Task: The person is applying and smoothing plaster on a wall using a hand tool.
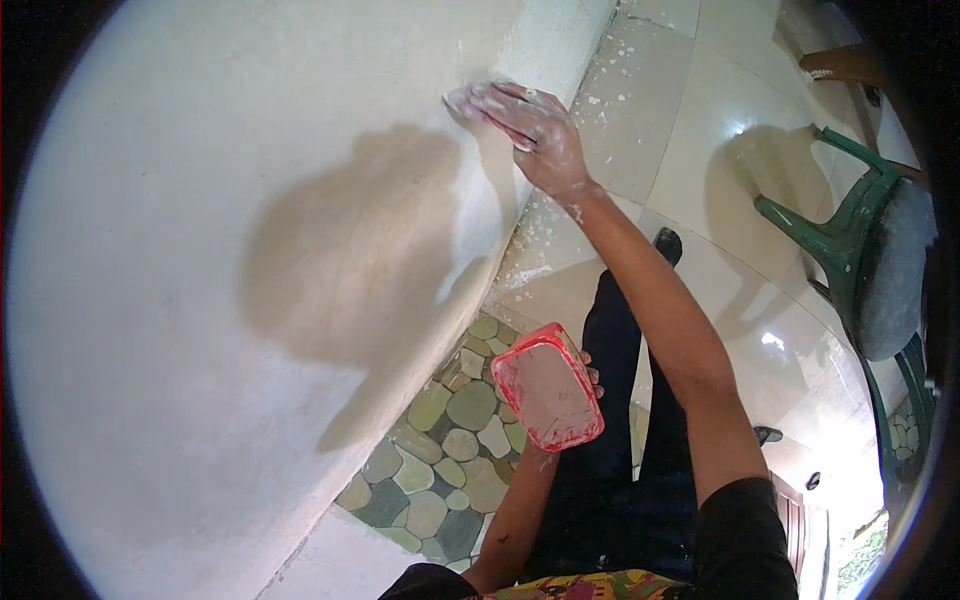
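Observation:
My left hand supports a red plastic tub from beneath and the side, its fingertips curled over the right rim. Pale greyish paste fills the tub, and smears of it coat the rim. Up and ahead, my right hand is against the white wall near its corner edge. Its fingers are pressed together and coated in white paste. A thin pale edge shows at the fingertips; whatever they grip is too covered to make out.
Shiny beige floor tiles, spattered white along the wall, lie to the right. Below the tub is a pebble-patterned floor section. A green plastic chair with a grey seat stands at the right. My legs are below my arms.

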Tool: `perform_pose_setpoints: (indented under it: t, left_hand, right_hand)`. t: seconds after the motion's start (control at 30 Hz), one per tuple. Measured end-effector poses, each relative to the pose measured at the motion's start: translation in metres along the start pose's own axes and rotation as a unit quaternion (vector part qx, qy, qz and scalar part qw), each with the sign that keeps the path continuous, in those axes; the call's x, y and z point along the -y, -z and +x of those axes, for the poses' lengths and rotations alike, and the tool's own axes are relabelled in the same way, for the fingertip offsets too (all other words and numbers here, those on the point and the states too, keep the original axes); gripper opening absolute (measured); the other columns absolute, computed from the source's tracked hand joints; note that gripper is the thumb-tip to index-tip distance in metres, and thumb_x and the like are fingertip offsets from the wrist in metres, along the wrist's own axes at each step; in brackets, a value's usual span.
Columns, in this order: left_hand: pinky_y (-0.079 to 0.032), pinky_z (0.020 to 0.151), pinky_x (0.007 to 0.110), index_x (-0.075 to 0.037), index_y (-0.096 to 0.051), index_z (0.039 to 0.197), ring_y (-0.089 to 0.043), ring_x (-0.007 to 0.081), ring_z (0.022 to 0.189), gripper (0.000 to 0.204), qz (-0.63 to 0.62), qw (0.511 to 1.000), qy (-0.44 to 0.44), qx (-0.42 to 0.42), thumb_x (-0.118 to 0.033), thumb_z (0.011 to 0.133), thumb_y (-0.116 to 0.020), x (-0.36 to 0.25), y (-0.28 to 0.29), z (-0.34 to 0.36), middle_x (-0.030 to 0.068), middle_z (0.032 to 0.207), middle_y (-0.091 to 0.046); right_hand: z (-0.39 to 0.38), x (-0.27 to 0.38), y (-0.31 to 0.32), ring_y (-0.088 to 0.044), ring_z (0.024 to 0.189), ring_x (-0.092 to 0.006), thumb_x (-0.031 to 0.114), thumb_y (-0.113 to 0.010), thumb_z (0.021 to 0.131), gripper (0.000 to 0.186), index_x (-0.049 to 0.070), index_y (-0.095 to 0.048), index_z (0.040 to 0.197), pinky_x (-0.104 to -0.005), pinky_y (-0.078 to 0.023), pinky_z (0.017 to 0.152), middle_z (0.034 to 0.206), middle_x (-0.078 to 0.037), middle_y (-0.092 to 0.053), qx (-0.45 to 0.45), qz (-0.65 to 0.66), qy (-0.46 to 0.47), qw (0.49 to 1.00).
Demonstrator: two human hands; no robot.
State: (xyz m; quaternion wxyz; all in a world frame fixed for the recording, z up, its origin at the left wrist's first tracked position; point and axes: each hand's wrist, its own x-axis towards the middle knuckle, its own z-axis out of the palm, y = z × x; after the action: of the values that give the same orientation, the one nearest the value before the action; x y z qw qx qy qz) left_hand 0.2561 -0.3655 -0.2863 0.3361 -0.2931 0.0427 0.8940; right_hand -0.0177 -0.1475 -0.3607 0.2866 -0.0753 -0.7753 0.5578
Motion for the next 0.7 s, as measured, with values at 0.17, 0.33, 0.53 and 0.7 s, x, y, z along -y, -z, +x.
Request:
perform_pose_setpoints:
  t: [0.17, 0.33, 0.53, 0.7]
  left_hand:
    - [-0.048, 0.102, 0.053, 0.008, -0.044, 0.137, -0.058, 0.0391, 0.116, 0.073, 0.002, 0.999, 0.029, -0.033, -0.051, 0.096, -0.055, -0.009, -0.008, -0.004, 0.0256, 0.124, -0.059]
    - [-0.05, 0.102, 0.05, 0.01, -0.043, 0.136, -0.06, 0.0382, 0.114, 0.074, 0.009, 0.998, 0.038, -0.045, -0.051, 0.096, -0.056, -0.01, -0.012, 0.005, 0.0262, 0.118, -0.061]
    - [-0.05, 0.102, 0.049, 0.008, -0.043, 0.137, -0.061, 0.0383, 0.113, 0.071, 0.016, 0.998, 0.025, -0.062, -0.048, 0.096, -0.058, -0.012, 0.007, 0.015, 0.0251, 0.123, -0.059]
    - [-0.05, 0.103, 0.051, 0.005, -0.044, 0.139, -0.059, 0.0382, 0.116, 0.067, -0.007, 0.998, 0.049, -0.032, -0.045, 0.097, -0.058, -0.013, 0.003, 0.016, 0.0211, 0.131, -0.055]
  right_hand:
    - [0.02, -0.002, 0.022, -0.049, 0.138, -0.0249, 0.011, -0.066, 0.085, 0.045, 0.023, -0.067, 0.129, -0.0417, -0.038, 0.11, 0.145, -0.002, -0.057, -0.002, -0.145, 0.167, 0.975]
    - [0.057, -0.047, 0.01, -0.039, 0.145, -0.0244, 0.027, -0.068, 0.082, 0.054, 0.026, -0.06, 0.135, -0.0413, -0.031, 0.121, 0.156, 0.001, -0.044, 0.09, -0.202, 0.341, 0.914]
    - [0.014, -0.131, 0.046, -0.032, 0.148, -0.0212, 0.025, -0.067, 0.083, 0.06, 0.028, -0.053, 0.142, -0.0392, -0.025, 0.125, 0.158, 0.005, -0.039, 0.203, -0.281, 0.286, 0.893]
    - [0.028, -0.093, 0.047, -0.046, 0.14, -0.0272, -0.003, -0.067, 0.078, 0.069, 0.024, -0.057, 0.141, -0.0395, -0.042, 0.112, 0.153, -0.002, -0.047, 0.038, -0.201, 0.22, 0.954]
